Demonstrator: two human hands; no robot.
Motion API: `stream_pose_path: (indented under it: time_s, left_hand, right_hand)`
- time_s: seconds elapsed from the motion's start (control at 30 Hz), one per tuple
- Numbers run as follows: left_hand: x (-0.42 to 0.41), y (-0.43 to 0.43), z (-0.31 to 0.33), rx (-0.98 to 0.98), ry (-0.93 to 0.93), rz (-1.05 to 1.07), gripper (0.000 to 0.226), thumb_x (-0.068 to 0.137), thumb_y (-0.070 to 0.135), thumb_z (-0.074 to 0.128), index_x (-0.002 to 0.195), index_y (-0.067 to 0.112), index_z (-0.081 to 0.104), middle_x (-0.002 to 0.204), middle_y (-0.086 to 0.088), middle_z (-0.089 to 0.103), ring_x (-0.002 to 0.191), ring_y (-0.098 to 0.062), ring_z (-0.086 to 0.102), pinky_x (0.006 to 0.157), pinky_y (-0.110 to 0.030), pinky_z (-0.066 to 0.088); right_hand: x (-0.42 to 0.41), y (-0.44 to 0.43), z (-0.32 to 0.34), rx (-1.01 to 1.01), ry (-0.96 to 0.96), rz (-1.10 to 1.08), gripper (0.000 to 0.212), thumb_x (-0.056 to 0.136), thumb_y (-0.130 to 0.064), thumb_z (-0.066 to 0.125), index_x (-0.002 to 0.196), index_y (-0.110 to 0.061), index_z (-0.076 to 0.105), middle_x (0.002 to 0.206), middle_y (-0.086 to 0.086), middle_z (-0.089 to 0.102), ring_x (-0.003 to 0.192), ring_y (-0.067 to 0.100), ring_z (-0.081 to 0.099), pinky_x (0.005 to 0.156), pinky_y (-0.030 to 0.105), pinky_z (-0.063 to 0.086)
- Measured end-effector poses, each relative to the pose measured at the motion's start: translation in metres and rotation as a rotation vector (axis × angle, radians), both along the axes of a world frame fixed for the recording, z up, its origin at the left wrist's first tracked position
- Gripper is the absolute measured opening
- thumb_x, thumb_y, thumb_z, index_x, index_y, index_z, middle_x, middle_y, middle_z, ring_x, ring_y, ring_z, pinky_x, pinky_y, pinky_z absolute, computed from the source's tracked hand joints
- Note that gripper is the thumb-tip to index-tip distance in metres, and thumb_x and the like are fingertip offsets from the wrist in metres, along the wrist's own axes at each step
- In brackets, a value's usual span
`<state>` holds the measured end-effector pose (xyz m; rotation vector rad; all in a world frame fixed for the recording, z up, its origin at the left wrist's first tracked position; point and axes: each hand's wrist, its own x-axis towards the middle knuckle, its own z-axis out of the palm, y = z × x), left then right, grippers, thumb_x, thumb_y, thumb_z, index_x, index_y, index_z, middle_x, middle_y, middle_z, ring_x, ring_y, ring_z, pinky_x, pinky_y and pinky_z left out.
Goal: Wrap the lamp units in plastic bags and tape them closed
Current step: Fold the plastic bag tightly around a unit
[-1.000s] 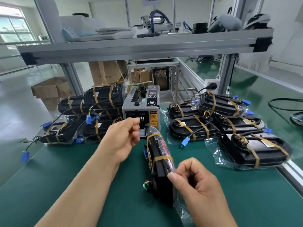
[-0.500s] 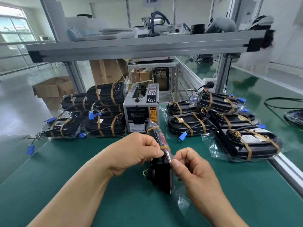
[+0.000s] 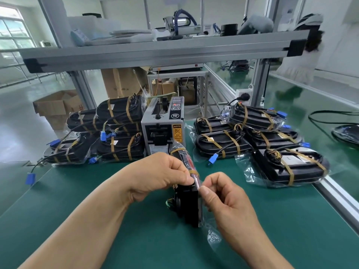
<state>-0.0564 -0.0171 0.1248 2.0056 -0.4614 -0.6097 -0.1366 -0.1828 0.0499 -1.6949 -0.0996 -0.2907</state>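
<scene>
Starting at my far left, a pile of wrapped lamp units [image 3: 116,136] lies on the green table [image 3: 58,191], each one bagged and banded in brown tape, with blue connectors trailing out on wires. My left hand [image 3: 159,173] is curled over the top edge of the lamp unit [image 3: 189,202] in front of me, its fingers and thumb pinching the unit just where a brown tape strip [image 3: 194,172] crosses it. The unit stands on its long edge on the table between my two hands. Its far end points at the grey tape dispenser [image 3: 163,125] just behind it. A clear plastic bag [image 3: 212,237] covers the unit and crumples loose past its near end. My right hand [image 3: 223,199] pinches that film at the unit's right face between thumb and forefinger, and the other fingers are curled in. Further right lies a second pile of taped units [image 3: 252,133], the nearest one close to the table's aluminium rail [image 3: 338,197].
</scene>
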Motion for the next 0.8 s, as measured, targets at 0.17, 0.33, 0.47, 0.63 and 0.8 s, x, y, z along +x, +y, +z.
stream_pose_path:
  time_s: [0.17,0.33,0.47,0.63,0.8]
  left_hand:
    - [-0.0004,0.0022,0.0014,-0.054,0.082,-0.007,0.015,0.074,0.017,0.081,0.064,0.019,0.069,0.061,0.003,0.053,0.056,-0.01,0.036,0.056,-0.022,0.029]
    - [-0.0027,0.001,0.0021,-0.063,0.09,-0.001,0.011,0.066,0.02,0.081,0.066,0.017,0.07,0.064,-0.002,0.053,0.058,-0.012,0.036,0.056,-0.025,0.028]
    - [-0.0034,-0.0006,0.0002,-0.011,0.007,0.057,0.015,0.075,0.016,0.082,0.064,0.018,0.072,0.061,0.002,0.056,0.058,-0.011,0.035,0.056,-0.024,0.028]
    - [-0.0058,-0.0009,-0.0038,-0.02,-0.017,0.095,0.017,0.079,0.011,0.077,0.063,0.016,0.071,0.056,0.004,0.056,0.051,-0.007,0.037,0.05,-0.017,0.03]
    - [-0.0075,-0.0016,-0.007,-0.044,-0.056,0.114,0.019,0.081,0.007,0.075,0.064,0.014,0.069,0.056,0.007,0.06,0.048,0.001,0.047,0.048,-0.008,0.037]
  right_hand:
    - [0.0,-0.0004,-0.0002,0.007,0.001,0.004,0.02,0.095,-0.014,0.064,0.079,-0.025,0.059,0.061,-0.012,0.05,0.059,0.004,0.045,0.06,0.02,0.042]
    - [-0.0002,-0.0002,0.0013,0.005,0.017,0.004,0.021,0.095,-0.015,0.064,0.077,-0.026,0.059,0.061,-0.012,0.049,0.058,0.003,0.044,0.059,0.015,0.041]
    - [-0.0011,0.0017,0.0037,0.013,0.017,0.005,0.02,0.094,-0.016,0.065,0.076,-0.022,0.059,0.061,-0.012,0.05,0.058,0.004,0.044,0.059,0.015,0.041]
    - [-0.0023,0.0037,0.005,0.005,0.006,0.0,0.019,0.093,-0.016,0.066,0.076,-0.02,0.059,0.06,-0.012,0.05,0.058,0.004,0.044,0.058,0.015,0.04]
    - [-0.0021,0.0043,0.0043,-0.01,-0.001,0.001,0.02,0.093,-0.016,0.066,0.076,-0.023,0.059,0.06,-0.012,0.05,0.058,0.004,0.045,0.058,0.017,0.04]
